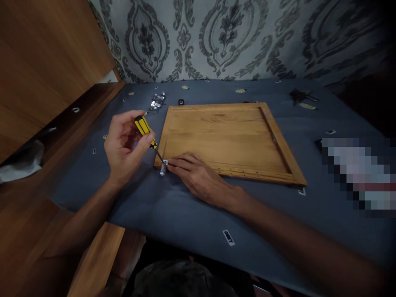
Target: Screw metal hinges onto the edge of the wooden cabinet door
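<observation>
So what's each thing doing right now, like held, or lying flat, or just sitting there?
screwdriver: gripped in the left hand, tilted, tip at the bracket
bracket: at the panel's near-left corner, pinched by the right hand
panel: lying flat on the cloth
metal parts: loose pile past the panel, untouched

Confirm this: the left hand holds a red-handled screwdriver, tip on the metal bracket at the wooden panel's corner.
Not red: the head view shows the left hand holding a yellow-and-black screwdriver, tip on the metal bracket at the wooden panel corner.
</observation>
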### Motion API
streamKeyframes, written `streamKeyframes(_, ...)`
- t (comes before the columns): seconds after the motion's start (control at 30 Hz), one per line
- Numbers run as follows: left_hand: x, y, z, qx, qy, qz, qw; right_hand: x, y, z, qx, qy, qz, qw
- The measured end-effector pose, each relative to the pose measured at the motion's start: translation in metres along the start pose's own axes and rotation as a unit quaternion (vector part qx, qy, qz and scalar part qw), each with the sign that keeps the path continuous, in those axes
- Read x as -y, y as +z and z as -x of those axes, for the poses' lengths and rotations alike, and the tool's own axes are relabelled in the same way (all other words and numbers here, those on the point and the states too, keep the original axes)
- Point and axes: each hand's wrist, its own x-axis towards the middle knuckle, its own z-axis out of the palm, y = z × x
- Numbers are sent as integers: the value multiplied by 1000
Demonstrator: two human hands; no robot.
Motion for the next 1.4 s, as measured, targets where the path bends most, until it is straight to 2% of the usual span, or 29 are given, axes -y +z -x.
streamKeyframes(0.47,9,0,2,23,17,-5,1000,1,-2,-1,12,5,11,1000)
streamKeyframes(0.7,8,-3,-1,62,-12,13,998,-1,0,1,14,9,-15,1000)
streamKeyframes(1.13,6,-1,-1,52,21,-14,998,-2,2,1,1,-5,2,1000)
streamKeyframes(1.4,-2,-4,-4,62,15,-36,997,0,0,1,-1,2,0,1000)
